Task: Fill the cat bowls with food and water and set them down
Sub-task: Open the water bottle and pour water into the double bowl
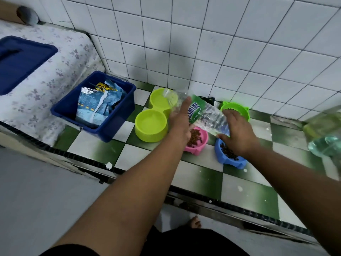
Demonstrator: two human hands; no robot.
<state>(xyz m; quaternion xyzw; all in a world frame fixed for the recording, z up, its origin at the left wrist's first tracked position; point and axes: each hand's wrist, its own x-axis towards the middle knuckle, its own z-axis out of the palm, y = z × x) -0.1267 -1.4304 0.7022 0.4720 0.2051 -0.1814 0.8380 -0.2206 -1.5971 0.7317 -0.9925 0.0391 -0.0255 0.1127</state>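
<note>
White wall tiles back a green-and-white chequered ledge (129, 157), where a person tips a clear water bottle (200, 109) toward the far well of a lime double bowl (151, 126), at ten o'clock from the hands. The right hand (238, 133) curls round the bottle's base. The left hand (181, 119) lays one straight digit along the label; the rest are hidden, so its hold cannot be told. Kibble-filled pink bowl (198, 143) and blue bowl (228, 156) sit beneath, the green bowl (238, 109) at one o'clock. A squeezed, thin-walled bottle could gush and wet the food.
</note>
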